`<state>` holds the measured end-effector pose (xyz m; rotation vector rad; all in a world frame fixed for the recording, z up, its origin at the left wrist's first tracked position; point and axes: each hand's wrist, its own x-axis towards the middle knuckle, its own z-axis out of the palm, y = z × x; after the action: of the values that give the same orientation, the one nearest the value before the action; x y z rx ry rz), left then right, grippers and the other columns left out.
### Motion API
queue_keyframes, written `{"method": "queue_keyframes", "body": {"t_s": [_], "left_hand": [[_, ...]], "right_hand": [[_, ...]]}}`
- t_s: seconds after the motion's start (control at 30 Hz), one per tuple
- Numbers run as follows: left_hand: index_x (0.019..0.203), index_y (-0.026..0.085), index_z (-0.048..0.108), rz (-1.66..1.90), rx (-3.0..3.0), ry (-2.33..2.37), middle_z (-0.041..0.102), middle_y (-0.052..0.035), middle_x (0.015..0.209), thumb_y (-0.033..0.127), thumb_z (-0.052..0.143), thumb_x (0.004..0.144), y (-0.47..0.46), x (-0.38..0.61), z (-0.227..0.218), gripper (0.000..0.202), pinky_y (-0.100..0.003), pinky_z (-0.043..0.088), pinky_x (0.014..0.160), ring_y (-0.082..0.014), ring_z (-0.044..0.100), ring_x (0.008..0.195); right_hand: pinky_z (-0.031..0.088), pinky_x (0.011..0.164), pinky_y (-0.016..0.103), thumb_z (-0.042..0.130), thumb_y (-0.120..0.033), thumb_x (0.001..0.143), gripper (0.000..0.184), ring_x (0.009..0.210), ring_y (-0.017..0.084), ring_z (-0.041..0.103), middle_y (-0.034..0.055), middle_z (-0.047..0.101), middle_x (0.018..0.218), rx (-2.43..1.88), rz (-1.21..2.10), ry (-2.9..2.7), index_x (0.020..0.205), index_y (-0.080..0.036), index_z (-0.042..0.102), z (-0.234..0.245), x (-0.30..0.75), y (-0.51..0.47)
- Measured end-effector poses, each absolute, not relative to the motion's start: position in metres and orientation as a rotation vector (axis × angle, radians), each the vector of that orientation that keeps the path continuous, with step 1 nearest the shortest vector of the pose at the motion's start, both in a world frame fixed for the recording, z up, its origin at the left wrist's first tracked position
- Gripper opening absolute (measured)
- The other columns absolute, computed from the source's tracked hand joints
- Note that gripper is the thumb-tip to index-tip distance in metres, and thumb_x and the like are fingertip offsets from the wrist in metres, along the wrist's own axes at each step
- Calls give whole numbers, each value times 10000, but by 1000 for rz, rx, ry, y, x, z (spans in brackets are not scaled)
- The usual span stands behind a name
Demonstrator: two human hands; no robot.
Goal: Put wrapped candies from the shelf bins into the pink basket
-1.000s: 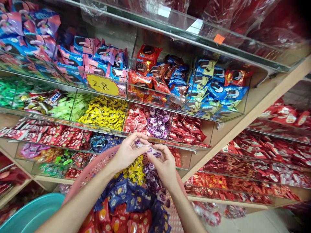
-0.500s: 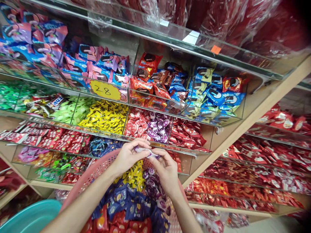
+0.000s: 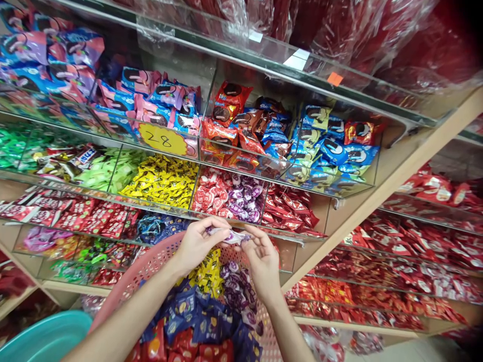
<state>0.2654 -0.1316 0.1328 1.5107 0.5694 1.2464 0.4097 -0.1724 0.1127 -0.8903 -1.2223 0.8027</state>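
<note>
My left hand [image 3: 198, 241] and my right hand [image 3: 262, 261] meet over a pink plastic basket [image 3: 151, 261]. Both are closed on a few small purple and white wrapped candies [image 3: 231, 235] held between their fingertips. The basket below holds purple candies [image 3: 241, 286], yellow candies [image 3: 207, 274], dark blue packets [image 3: 196, 314] and red packets [image 3: 181, 349]. Just beyond my hands, a glass shelf bin holds red and purple round candies [image 3: 230, 195].
Glass shelves with dividers hold yellow candies [image 3: 162, 181], green candies [image 3: 101, 168], red packets [image 3: 290, 208] and cookie packs [image 3: 320, 146]. A yellow tag reading 28 [image 3: 162, 139] hangs on the front. A teal basin [image 3: 45, 337] sits at lower left. More red packets fill the shelves at right [image 3: 415, 251].
My hands stay together over the basket, fingers working the purple candies slightly. The view has shifted a little upward.
</note>
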Motion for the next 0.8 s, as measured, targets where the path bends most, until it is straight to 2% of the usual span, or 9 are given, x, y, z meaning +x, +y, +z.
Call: {"method": "queue_keyframes", "body": {"t_s": [0.1,0.17,0.23,0.33,0.4,0.53,0.63,0.8], "left_hand": [[777,142,583,1254,1526,579,562,-37,869,278,579,724,-130,265,131,146,-250,503,631,-141,547,763],[783,142,582,1251,1537,583,559,-39,879,275,577,727,-130,266,130,144,-249,500,636,-139,545,763],[790,139,580,1232,1543,580,548,-43,896,272,567,736,-129,266,129,144,-254,496,638,-139,545,767],[786,133,580,1210,1595,561,545,-49,887,259,556,747,-130,268,128,134,-259,480,665,-141,544,779],[771,131,582,1217,1656,553,554,-52,873,245,555,748,-131,270,129,120,-260,462,701,-145,539,807],[762,134,588,1274,1767,556,559,-55,869,222,552,750,-134,272,131,96,-265,429,753,-148,532,846],[770,143,589,1310,1887,565,554,-51,878,206,532,762,-137,273,130,86,-260,414,759,-139,528,842],[824,160,591,1311,2147,543,552,-55,903,185,475,792,-141,275,126,123,-267,399,790,-141,510,874]], "right_hand": [[509,653,267,530,-246,753,306,738,119,566,35,572,902,-910,794,-1206,1055,-210,492,113,414,-172],[498,675,266,559,-239,732,349,799,133,560,41,569,938,-889,814,-1257,1073,-216,487,115,414,-172],[484,694,263,582,-239,715,319,846,147,546,46,568,950,-888,817,-1311,1028,-208,523,117,412,-173],[468,585,228,581,-263,720,164,720,127,538,32,571,833,-926,819,-1298,861,-179,587,118,410,-173],[435,502,207,568,-279,733,134,595,96,504,12,560,740,-933,865,-1238,806,-169,588,117,410,-173],[406,480,182,569,-279,740,145,512,61,475,-18,546,650,-900,1034,-1065,836,-172,576,114,408,-173],[415,499,154,616,-254,701,225,549,50,497,-25,557,677,-847,1189,-901,913,-190,576,114,408,-170],[420,493,111,655,-190,648,228,524,18,489,-16,588,734,-762,1444,-719,868,-173,598,110,416,-163]]}}
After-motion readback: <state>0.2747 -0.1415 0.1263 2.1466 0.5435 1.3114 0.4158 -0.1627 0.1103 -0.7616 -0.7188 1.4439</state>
